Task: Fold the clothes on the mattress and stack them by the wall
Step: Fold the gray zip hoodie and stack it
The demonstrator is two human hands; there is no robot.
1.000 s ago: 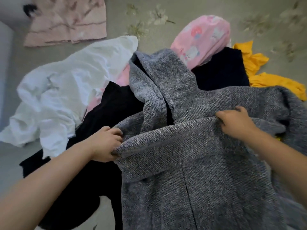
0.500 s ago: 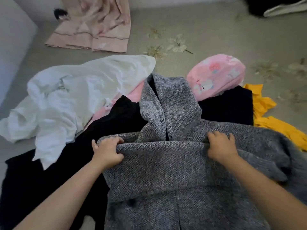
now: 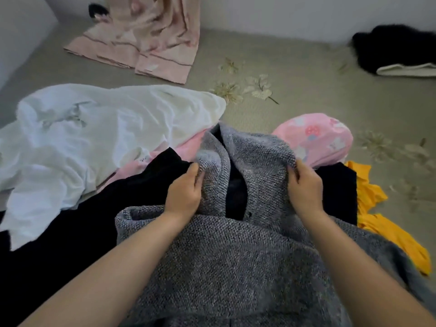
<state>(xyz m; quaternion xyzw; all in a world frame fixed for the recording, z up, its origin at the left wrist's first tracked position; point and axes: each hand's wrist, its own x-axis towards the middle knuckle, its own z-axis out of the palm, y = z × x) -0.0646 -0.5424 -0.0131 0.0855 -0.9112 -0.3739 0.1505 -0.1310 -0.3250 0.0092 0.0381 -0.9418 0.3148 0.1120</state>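
Note:
A grey knitted hooded garment (image 3: 236, 260) lies spread in front of me on the pile of clothes. My left hand (image 3: 182, 194) grips the left side of its hood, and my right hand (image 3: 305, 186) grips the right side. The hood (image 3: 247, 152) stands raised between them, its dark inside showing. Under and around it lie a black garment (image 3: 70, 244), a white shirt (image 3: 94, 133), a pink printed piece (image 3: 316, 135) and a yellow piece (image 3: 377, 213). All rest on the beige flowered mattress (image 3: 306, 86).
By the wall at the back lies a pale pink patterned cloth (image 3: 146, 43). A black fluffy item on a folded white piece (image 3: 396, 50) sits at the back right. The wall runs along the top and left edge.
Both hands left the folded shoulder band of the grey garment and moved forward to the hood, taking hold of its two sides. The view has tilted up toward the wall.

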